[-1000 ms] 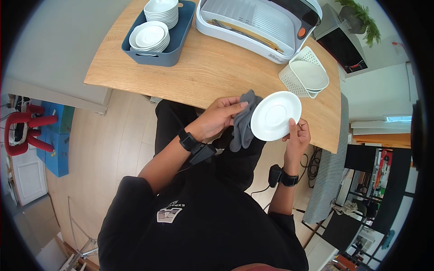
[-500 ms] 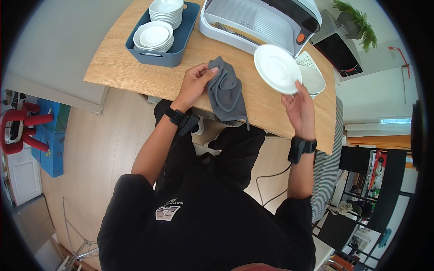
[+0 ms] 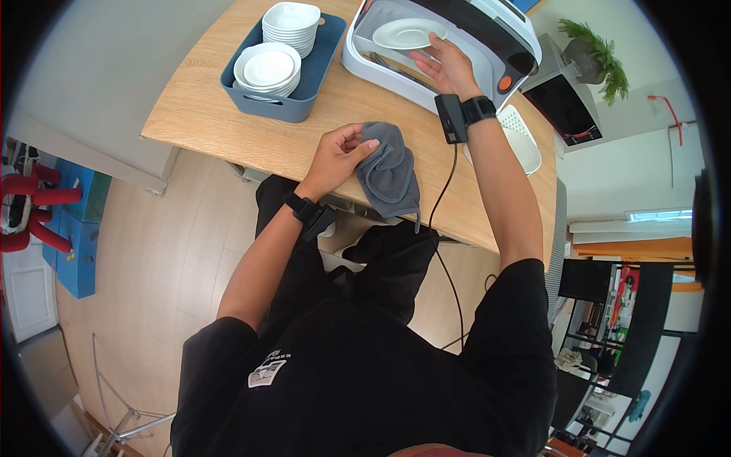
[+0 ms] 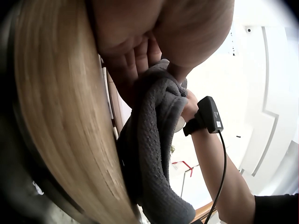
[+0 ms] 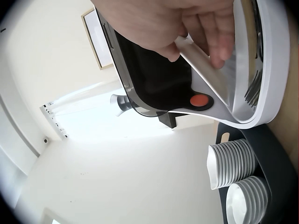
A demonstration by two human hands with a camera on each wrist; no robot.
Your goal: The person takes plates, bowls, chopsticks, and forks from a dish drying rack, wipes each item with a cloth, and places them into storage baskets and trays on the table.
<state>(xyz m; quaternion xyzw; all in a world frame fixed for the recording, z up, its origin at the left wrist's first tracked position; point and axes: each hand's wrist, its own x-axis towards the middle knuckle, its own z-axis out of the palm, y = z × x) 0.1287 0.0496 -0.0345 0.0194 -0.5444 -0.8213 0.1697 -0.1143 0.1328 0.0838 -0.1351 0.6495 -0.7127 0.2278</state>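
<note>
The right hand (image 3: 448, 67) pinches the edge of a white plate (image 3: 407, 34) over the interior of a white dish rack box (image 3: 381, 70). In the right wrist view the plate (image 5: 205, 70) is tilted between thumb and fingers, beside the box's dark lid (image 5: 154, 70). The left hand (image 3: 335, 158) grips a grey cloth (image 3: 390, 171) by its upper corner at the table's front edge. In the left wrist view the cloth (image 4: 156, 140) hangs folded from the left hand (image 4: 140, 37), close to the table surface.
A blue-grey bin (image 3: 293, 110) with stacked white bowls and small dishes stands left of the box. A perforated white basket (image 3: 510, 120) with white dishes is at the right, partly behind the right forearm. A black cable (image 3: 435, 206) hangs from the right wrist camera.
The right hand has carried the plate forward and left, from above the table's front edge into the box opening. The left hand has moved left and forward with the cloth, away from the plate.
</note>
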